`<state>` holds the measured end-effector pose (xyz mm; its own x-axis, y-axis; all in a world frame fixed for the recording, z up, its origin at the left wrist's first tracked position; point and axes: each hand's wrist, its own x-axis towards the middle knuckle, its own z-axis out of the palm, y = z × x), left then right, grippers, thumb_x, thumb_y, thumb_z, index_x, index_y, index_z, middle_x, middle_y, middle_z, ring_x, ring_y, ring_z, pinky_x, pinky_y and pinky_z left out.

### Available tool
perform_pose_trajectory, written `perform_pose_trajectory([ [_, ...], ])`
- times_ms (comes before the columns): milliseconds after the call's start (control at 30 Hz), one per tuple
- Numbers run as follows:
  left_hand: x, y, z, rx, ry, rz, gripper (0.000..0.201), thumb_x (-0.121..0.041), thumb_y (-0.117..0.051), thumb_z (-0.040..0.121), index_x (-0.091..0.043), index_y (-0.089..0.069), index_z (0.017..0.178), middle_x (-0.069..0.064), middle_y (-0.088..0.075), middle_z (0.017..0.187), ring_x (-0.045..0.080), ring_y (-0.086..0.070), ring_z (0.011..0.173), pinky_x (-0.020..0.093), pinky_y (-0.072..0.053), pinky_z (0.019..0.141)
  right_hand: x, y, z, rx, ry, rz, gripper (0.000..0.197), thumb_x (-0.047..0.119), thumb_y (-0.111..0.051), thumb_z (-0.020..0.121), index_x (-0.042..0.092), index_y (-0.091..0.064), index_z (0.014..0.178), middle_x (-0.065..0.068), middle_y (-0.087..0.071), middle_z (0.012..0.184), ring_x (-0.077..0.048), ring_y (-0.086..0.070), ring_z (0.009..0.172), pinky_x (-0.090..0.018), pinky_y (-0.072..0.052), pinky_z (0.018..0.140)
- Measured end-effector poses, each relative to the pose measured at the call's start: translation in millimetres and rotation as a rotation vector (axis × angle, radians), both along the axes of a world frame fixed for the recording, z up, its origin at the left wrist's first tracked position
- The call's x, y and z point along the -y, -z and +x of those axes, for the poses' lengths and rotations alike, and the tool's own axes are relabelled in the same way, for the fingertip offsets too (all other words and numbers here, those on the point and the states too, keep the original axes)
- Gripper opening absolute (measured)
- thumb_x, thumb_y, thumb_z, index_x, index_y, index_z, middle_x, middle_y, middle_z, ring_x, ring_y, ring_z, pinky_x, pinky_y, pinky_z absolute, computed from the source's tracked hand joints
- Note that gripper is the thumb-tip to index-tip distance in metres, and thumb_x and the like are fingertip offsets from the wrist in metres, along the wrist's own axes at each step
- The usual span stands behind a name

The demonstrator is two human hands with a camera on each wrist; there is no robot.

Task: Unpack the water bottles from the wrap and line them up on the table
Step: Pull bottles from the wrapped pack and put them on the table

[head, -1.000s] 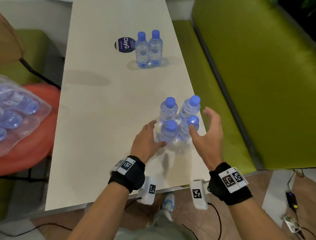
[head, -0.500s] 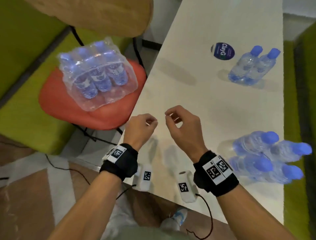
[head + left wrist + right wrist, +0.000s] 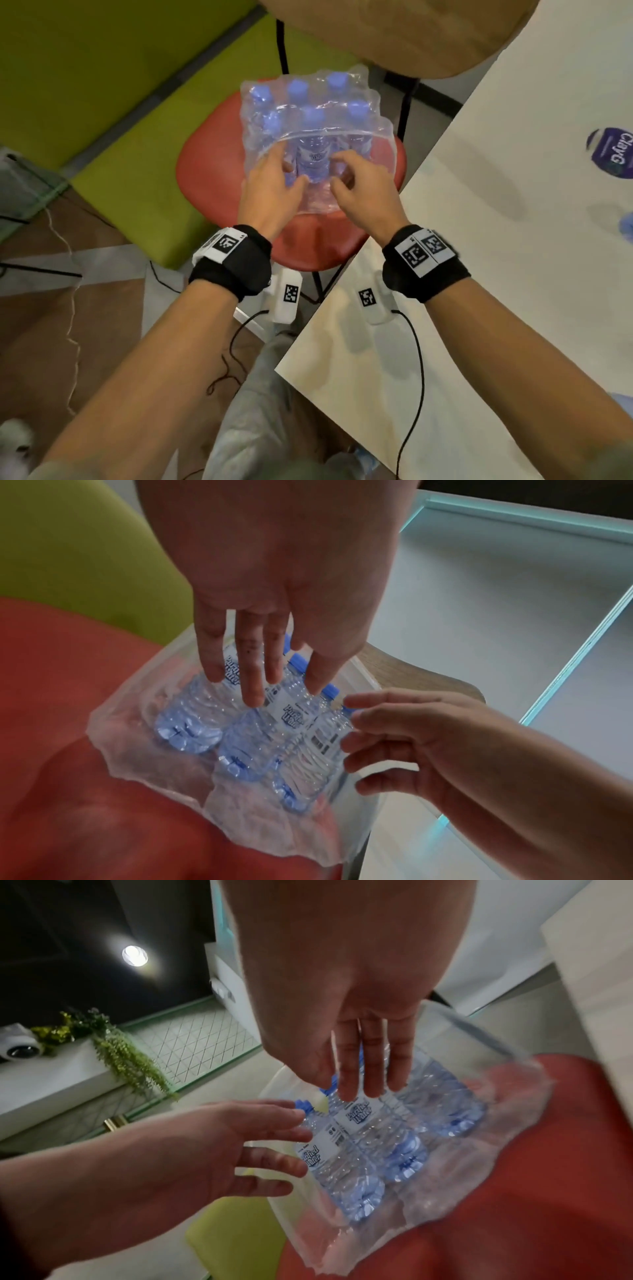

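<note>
A clear plastic wrap (image 3: 342,85) holding several blue-capped water bottles (image 3: 313,161) lies on a red chair seat (image 3: 212,178). Its near end is torn open. My left hand (image 3: 291,171) reaches into that opening with its straight fingers (image 3: 253,685) on the left and middle bottles (image 3: 260,739). My right hand (image 3: 337,173) is at the right side of the opening, its fingers (image 3: 359,1080) spread over the middle and right bottles (image 3: 377,1134). Neither hand grips anything. The far bottles are still covered by wrap.
The white table (image 3: 496,240) runs along the right, with a round dark sticker (image 3: 613,154) and part of a bottle (image 3: 627,226) at the frame edge. A wooden chair back (image 3: 394,31) stands behind the pack. A green bench (image 3: 102,102) lies left; cables trail on the floor.
Both hands left the four bottles standing on the table and moved left to the wrapped pack on the red chair. The head view swung from the table to the chair.
</note>
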<state>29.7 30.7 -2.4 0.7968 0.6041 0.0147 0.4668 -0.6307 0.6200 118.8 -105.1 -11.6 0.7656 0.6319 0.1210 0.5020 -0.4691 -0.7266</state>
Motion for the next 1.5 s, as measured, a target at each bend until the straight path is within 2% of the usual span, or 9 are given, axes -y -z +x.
perform_pose_trajectory([
  [133, -9, -2, 10, -0.058, 0.030, 0.031, 0.076, -0.025, -0.060, 0.085, -0.032, -0.022, 0.151, -0.004, -0.068, 0.111, 0.022, -0.064, 0.103, 0.033, -0.047, 0.083, -25, -4, 15, 0.002, -0.049, -0.043, 0.063, 0.013, -0.053, 0.087, 0.026, -0.040, 0.147, -0.001, -0.068, 0.075, -0.020, -0.065, 0.071, -0.037, -0.053, 0.072],
  [300, -23, -11, 23, -0.198, 0.050, 0.108, 0.071, -0.021, -0.054, 0.084, -0.019, -0.026, 0.150, 0.010, -0.069, 0.111, 0.038, -0.061, 0.107, 0.041, -0.045, 0.086, -49, -11, 31, 0.060, -0.071, -0.177, 0.084, 0.006, -0.048, 0.083, 0.029, -0.014, 0.156, -0.004, -0.061, 0.076, -0.026, -0.061, 0.070, -0.044, -0.052, 0.065],
  [433, -19, -15, 23, -0.296, 0.039, 0.176, 0.070, -0.018, -0.056, 0.088, -0.016, -0.024, 0.150, 0.022, -0.061, 0.123, 0.047, -0.057, 0.110, 0.045, -0.045, 0.090, -54, -16, 35, 0.142, -0.090, -0.332, 0.073, 0.003, -0.048, 0.085, 0.020, -0.029, 0.153, -0.019, -0.055, 0.131, -0.038, -0.060, 0.105, -0.040, -0.049, 0.079],
  [533, -14, -15, 19, -0.270, -0.007, 0.217, 0.070, -0.019, -0.059, 0.087, -0.021, -0.026, 0.148, 0.022, -0.048, 0.135, 0.050, -0.058, 0.107, 0.048, -0.047, 0.086, -51, -13, 29, 0.224, -0.070, -0.317, 0.068, 0.002, -0.051, 0.083, 0.018, -0.038, 0.148, -0.018, -0.041, 0.147, -0.039, -0.060, 0.106, -0.038, -0.050, 0.079],
  [633, -5, -16, 17, -0.218, -0.025, 0.260, 0.061, -0.025, -0.062, 0.087, -0.020, -0.035, 0.141, 0.019, -0.041, 0.139, 0.048, -0.060, 0.103, 0.047, -0.049, 0.081, -48, -11, 25, 0.313, -0.079, -0.264, 0.056, 0.004, -0.052, 0.088, 0.012, -0.044, 0.142, -0.010, -0.050, 0.143, -0.032, -0.061, 0.109, -0.038, -0.050, 0.084],
  [833, 4, -20, 20, -0.128, -0.049, 0.340, 0.041, -0.032, -0.062, 0.090, -0.011, -0.046, 0.120, 0.010, -0.051, 0.124, 0.045, -0.063, 0.091, 0.046, -0.045, 0.064, -44, -17, 22, 0.427, -0.108, -0.276, 0.040, 0.000, -0.057, 0.088, 0.009, -0.055, 0.127, -0.012, -0.061, 0.124, -0.033, -0.062, 0.105, -0.040, -0.048, 0.079],
  [1100, 6, -4, -2, -0.067, 0.013, 0.240, 0.030, -0.015, -0.066, 0.079, -0.013, -0.057, 0.107, 0.010, -0.052, 0.112, 0.035, -0.060, 0.089, 0.040, -0.043, 0.072, -21, -3, 1, 0.323, -0.146, -0.369, 0.021, 0.008, -0.064, 0.087, 0.003, -0.060, 0.107, -0.015, -0.050, 0.112, -0.039, -0.062, 0.076, -0.046, -0.053, 0.065],
  [1333, 5, -17, -11, -0.029, 0.035, 0.207, 0.034, -0.012, -0.066, 0.081, -0.013, -0.062, 0.114, 0.012, -0.055, 0.112, 0.031, -0.055, 0.103, 0.027, -0.035, 0.085, -16, -21, -5, 0.192, 0.010, -0.182, 0.026, 0.020, -0.065, 0.085, 0.005, -0.067, 0.106, -0.011, -0.055, 0.108, -0.031, -0.061, 0.089, -0.039, -0.050, 0.078],
  [1500, 1, -18, -5, -0.038, 0.145, 0.211, 0.031, -0.006, -0.064, 0.082, -0.015, -0.062, 0.111, 0.008, -0.059, 0.112, 0.030, -0.054, 0.106, 0.028, -0.034, 0.084, -18, -25, -9, 0.139, 0.076, -0.184, 0.025, 0.024, -0.068, 0.088, 0.005, -0.067, 0.104, -0.010, -0.055, 0.112, -0.030, -0.062, 0.091, -0.040, -0.050, 0.083],
])
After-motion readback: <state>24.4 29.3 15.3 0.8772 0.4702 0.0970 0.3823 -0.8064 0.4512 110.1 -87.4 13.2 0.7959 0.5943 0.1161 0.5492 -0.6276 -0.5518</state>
